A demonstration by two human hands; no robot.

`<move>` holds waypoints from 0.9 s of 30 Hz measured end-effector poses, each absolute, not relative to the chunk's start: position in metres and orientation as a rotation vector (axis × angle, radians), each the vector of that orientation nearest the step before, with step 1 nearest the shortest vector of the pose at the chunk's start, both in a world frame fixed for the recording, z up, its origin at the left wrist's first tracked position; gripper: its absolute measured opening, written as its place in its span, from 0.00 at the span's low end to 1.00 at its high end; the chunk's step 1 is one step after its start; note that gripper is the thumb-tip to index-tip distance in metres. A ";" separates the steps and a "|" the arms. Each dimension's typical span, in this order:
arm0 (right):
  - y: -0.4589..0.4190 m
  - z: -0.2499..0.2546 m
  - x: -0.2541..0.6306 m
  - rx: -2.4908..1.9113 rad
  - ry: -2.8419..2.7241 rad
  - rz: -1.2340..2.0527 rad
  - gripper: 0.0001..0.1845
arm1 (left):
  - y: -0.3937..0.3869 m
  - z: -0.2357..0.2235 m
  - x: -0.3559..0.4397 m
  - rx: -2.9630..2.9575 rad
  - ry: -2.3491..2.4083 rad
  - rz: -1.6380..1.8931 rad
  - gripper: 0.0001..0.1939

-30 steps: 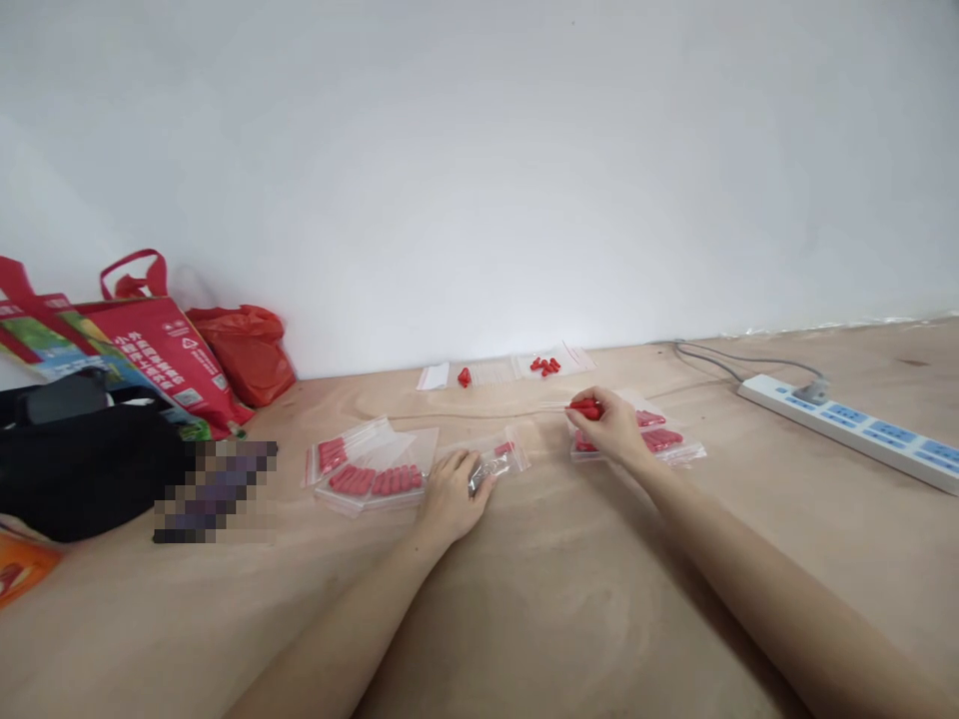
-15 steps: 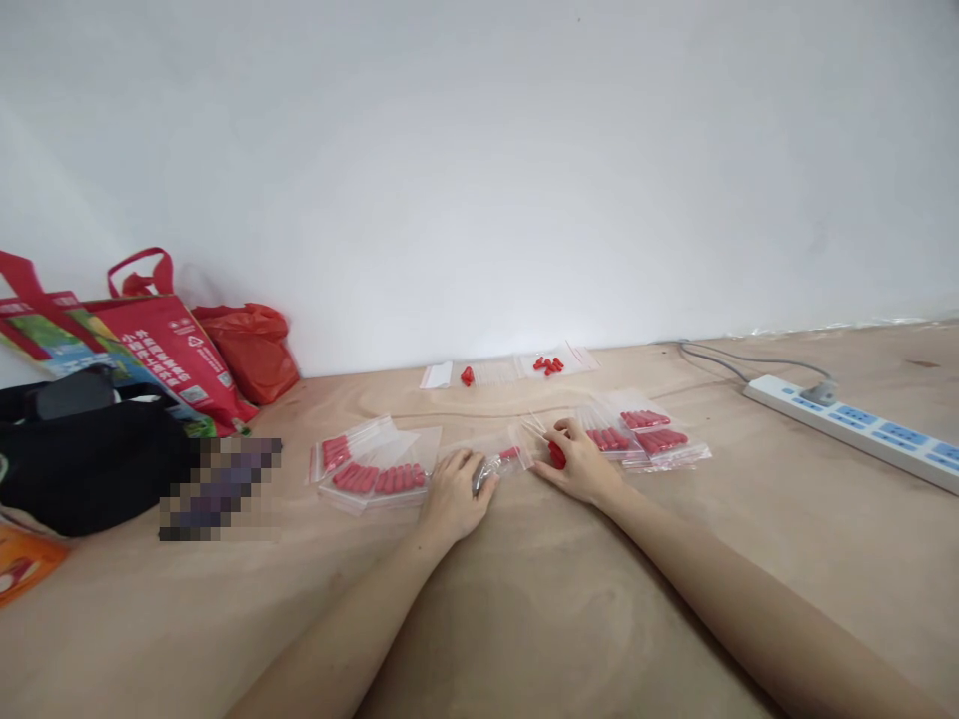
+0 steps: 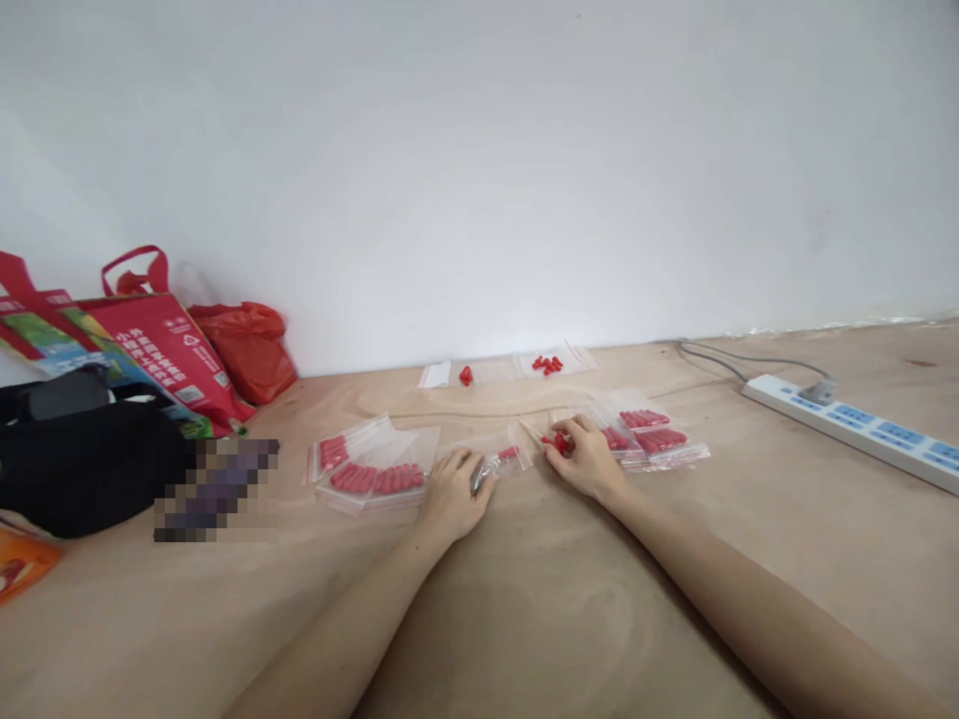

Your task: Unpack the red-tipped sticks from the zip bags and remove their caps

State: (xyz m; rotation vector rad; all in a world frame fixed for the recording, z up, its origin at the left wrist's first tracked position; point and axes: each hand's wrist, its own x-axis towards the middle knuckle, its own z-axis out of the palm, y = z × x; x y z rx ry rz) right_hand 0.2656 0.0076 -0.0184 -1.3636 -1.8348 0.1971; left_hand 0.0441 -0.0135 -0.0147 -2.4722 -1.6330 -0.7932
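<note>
**While the left hand (image 3: 456,496) rests on a clear bag (image 3: 500,457), the right hand (image 3: 588,457) pinches a red piece (image 3: 560,442)**

With its forearm slanting up from the lower left, the left hand lies palm down, fingers together and gently curled, thumb set apart; whether it grips the clear bag, I cannot tell. The right hand reaches in from the lower right, thumb and fingers closed on the red piece, just right of the frame's centre, its thin pale shaft pointing left toward the clear bag's end.

Wood grain spreads between the forearms at lower centre, and the table (image 3: 524,609) meets a smooth, pale wall (image 3: 479,180) across mid-frame. Flat, glossy bags of stubby pink rods (image 3: 377,479) lie left of the left hand; more pink rods in bags (image 3: 657,439) lie beside the right. A hard white power strip (image 3: 854,424) bounds the right side; a crinkled red bag (image 3: 244,352) slumps at left.
</note>
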 end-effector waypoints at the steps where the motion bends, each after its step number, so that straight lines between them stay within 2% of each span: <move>1: 0.008 -0.018 0.265 -1.354 -1.838 0.199 0.10 | -0.013 -0.015 0.044 -2.472 -1.635 -0.797 0.13; 5: 0.005 -0.017 0.263 -1.283 -1.943 0.202 0.09 | -0.013 -0.015 0.044 -2.483 -1.650 -0.802 0.14; 11: 0.001 -0.011 0.261 -1.434 -1.891 0.003 0.11 | -0.014 -0.014 0.044 -2.491 -1.645 -0.814 0.14; 15: 0.000 -0.007 0.258 -1.347 -2.008 0.066 0.07 | -0.015 -0.011 0.045 -2.564 -1.622 -0.838 0.14; 27: 0.002 0.003 0.243 -1.457 -2.284 0.081 0.07 | -0.013 -0.012 0.044 -2.632 -1.579 -0.761 0.14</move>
